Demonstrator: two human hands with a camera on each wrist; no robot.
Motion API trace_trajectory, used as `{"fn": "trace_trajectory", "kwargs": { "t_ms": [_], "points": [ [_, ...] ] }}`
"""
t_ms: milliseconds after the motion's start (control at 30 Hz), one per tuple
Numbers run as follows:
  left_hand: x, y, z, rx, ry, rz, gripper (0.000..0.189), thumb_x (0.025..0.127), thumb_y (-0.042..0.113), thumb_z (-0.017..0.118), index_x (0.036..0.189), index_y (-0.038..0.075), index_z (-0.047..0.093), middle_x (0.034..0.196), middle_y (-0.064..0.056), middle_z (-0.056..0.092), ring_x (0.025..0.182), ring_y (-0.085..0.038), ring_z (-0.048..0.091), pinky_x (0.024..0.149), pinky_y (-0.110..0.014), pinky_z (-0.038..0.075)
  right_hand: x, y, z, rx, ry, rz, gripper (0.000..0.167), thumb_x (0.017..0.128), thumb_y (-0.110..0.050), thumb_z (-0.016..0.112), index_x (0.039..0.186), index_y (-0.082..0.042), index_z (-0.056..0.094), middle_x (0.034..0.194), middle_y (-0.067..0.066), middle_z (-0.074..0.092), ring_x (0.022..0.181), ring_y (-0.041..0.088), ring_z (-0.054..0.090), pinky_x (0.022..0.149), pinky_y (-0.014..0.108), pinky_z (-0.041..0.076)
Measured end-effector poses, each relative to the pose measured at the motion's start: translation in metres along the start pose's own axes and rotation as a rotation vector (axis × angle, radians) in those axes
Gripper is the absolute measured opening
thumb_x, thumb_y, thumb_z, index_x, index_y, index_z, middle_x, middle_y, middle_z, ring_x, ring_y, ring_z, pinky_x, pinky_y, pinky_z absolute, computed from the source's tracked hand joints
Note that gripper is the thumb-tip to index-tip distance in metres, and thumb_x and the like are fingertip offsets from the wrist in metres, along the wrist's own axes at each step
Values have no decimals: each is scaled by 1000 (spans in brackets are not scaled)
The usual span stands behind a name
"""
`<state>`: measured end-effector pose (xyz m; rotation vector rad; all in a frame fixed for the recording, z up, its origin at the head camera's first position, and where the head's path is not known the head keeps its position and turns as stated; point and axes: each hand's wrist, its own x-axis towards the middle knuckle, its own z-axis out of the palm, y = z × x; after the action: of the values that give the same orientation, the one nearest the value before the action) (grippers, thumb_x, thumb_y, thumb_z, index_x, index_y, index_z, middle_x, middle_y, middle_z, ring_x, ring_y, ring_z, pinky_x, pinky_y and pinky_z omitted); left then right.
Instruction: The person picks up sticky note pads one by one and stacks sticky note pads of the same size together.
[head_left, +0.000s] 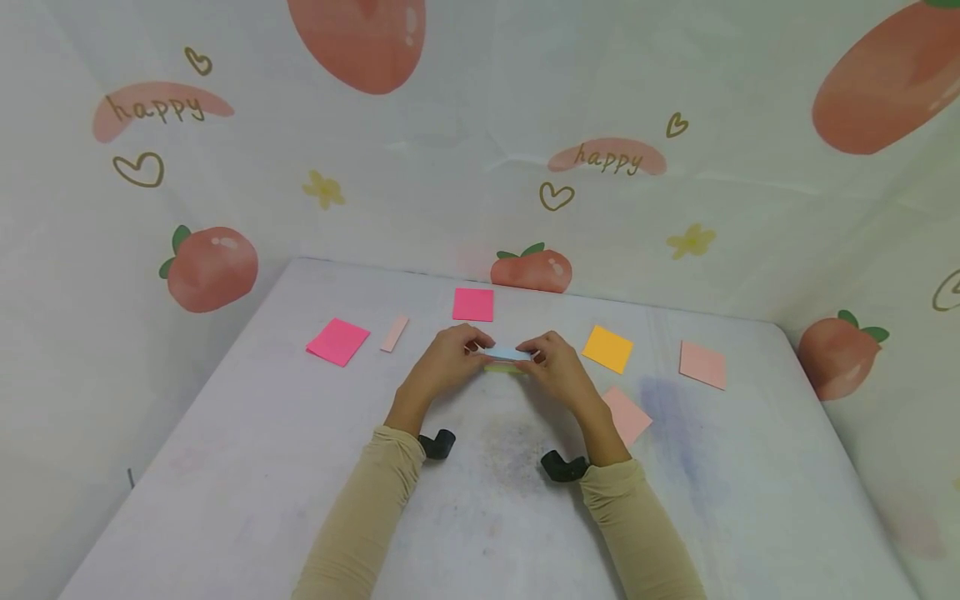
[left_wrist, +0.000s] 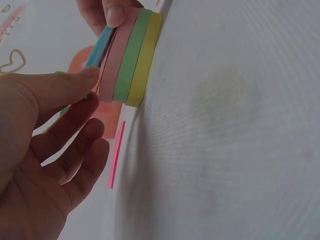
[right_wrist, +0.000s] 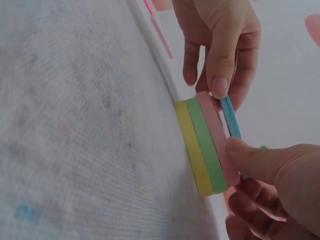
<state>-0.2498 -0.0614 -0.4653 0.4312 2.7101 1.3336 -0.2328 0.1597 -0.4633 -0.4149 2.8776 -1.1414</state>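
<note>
Head view, read with both wrist views: the left hand (head_left: 447, 360) and the right hand (head_left: 558, 367) each pinch one end of a blue pad (head_left: 507, 354) between thumb and finger; their remaining fingers curl loosely and hold nothing. Just below the fingertips stands a stack: pink pad (left_wrist: 118, 57), green pad (left_wrist: 133, 61) and, lowest, yellow pad (right_wrist: 192, 148), on the bench (head_left: 262, 483). A thin gap parts blue from pink in the right wrist view; whether they touch elsewhere cannot be told.

Likely faults: uneven release by the two hands could leave the blue pad skewed; a thumb so close to the pink pad might drag that layer sideways; a sideways push could spread the stack.

Edges and room: ahead of the left hand lies a magenta pad (head_left: 474, 305), near the backdrop (head_left: 450, 208), so forward travel seems short. Outward of that hand lie a pale strip (head_left: 394, 333) and a second magenta pad (head_left: 337, 342); outward of the right hand, an orange pad (head_left: 608, 349) and, farther, a pale pink pad (head_left: 702, 365). Another pale pink pad (head_left: 631, 416), partly behind the right wrist (head_left: 603, 429), could be nudged. The widest room lies nearer the person, between the forearms.
</note>
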Motion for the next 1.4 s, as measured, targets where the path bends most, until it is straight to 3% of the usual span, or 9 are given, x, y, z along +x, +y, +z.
{"fn": "trace_trajectory", "kwargs": {
  "t_ms": [900, 1400],
  "points": [
    [-1, -1, 3, 67, -27, 6, 20, 91, 14, 75, 111, 17, 74, 114, 0, 71, 107, -21, 63, 95, -39, 54, 0, -2, -1, -43, -47, 16, 29, 94, -16, 74, 121, -4, 71, 113, 13, 64, 99, 27, 68, 89, 40, 58],
    [-1, -1, 4, 123, -25, 54, 20, 92, 13, 75, 111, 15, 72, 113, -2, 73, 104, -22, 64, 93, -38, 54, -1, -3, 0, -89, -25, -26, 25, 93, -10, 73, 117, -5, 73, 112, 12, 71, 96, 26, 69, 87, 41, 58]
  ]
}}
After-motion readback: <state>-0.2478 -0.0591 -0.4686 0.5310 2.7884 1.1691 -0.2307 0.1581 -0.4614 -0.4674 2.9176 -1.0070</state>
